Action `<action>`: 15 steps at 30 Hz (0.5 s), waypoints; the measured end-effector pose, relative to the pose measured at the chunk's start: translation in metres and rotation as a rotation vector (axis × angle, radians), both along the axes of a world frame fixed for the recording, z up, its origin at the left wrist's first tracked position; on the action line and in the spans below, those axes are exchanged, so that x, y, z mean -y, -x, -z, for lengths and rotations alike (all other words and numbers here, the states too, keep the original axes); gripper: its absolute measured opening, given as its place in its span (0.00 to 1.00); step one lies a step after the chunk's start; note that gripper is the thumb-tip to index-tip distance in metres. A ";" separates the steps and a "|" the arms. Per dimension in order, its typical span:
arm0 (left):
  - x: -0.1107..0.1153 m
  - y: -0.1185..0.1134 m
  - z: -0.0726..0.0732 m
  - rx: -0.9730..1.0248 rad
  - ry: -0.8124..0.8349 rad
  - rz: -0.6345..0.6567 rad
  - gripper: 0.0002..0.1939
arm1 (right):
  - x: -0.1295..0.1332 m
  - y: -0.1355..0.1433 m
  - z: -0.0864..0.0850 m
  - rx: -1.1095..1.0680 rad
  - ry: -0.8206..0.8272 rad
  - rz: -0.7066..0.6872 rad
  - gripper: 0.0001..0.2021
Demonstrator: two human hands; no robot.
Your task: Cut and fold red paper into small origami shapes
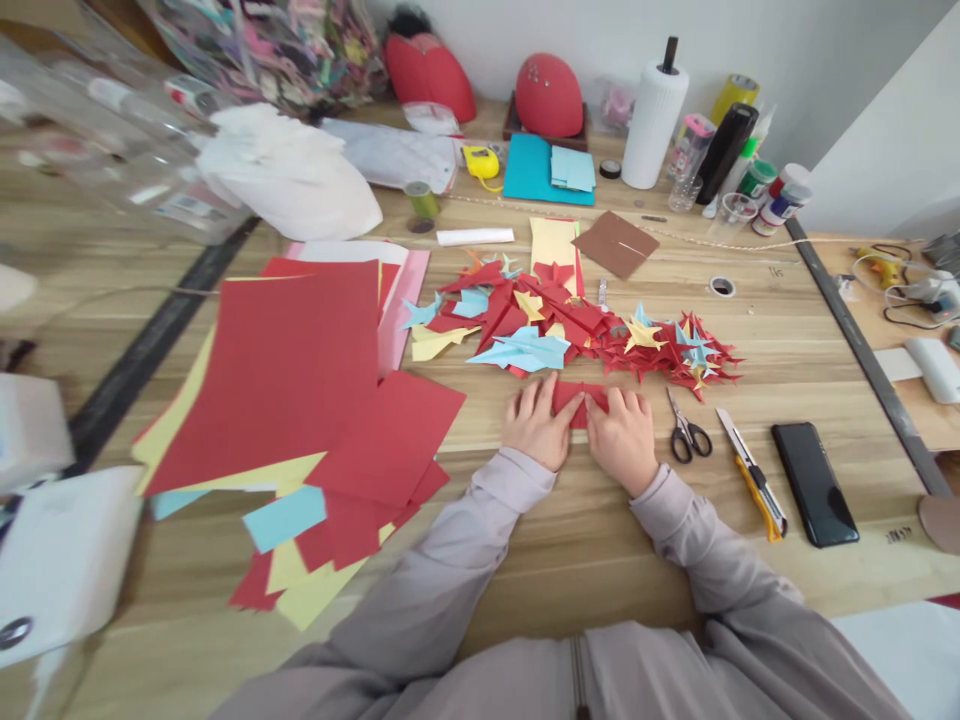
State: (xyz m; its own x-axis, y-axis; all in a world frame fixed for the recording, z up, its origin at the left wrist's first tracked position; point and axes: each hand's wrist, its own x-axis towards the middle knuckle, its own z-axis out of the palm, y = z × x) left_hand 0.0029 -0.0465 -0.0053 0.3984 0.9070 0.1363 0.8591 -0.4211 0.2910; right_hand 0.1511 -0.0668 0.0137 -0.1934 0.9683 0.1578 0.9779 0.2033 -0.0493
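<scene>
A small folded red paper (579, 392) lies flat on the wooden table between my hands. My left hand (537, 422) rests on its left side, fingers spread, with the thumb reaching to the paper's middle. On the right side my right hand (624, 438) presses the paper with its thumb, the other fingers slightly curled on top. Both hands hold the paper down against the table rather than lifting it. Just beyond them is a pile of folded red, blue and yellow paper shapes (555, 318).
Red and yellow sheets (300, 370) spread over the left. Scissors (686, 432), a yellow cutter (754, 478) and a black phone (814, 484) lie at the right. Behind the pile are a brown square (616, 244), a tape measure (481, 161) and a white bottle (654, 125).
</scene>
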 end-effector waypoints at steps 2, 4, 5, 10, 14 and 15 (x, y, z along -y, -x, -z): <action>-0.001 -0.001 -0.002 -0.022 -0.009 0.005 0.25 | 0.000 0.000 -0.001 0.007 -0.001 -0.004 0.16; -0.002 -0.002 -0.003 -0.043 -0.018 0.018 0.27 | -0.001 0.000 -0.002 0.012 -0.005 -0.003 0.17; -0.003 -0.002 -0.004 -0.051 -0.022 0.026 0.27 | -0.001 -0.001 -0.002 0.014 -0.007 -0.003 0.17; -0.009 -0.007 -0.003 -0.079 -0.041 0.038 0.30 | -0.001 -0.001 -0.001 0.016 -0.006 -0.003 0.16; -0.012 -0.008 -0.001 -0.084 -0.056 0.041 0.31 | -0.001 -0.001 0.001 0.011 -0.013 0.000 0.17; -0.012 -0.009 0.000 -0.082 -0.057 0.044 0.31 | -0.001 -0.001 0.002 0.012 -0.015 -0.002 0.17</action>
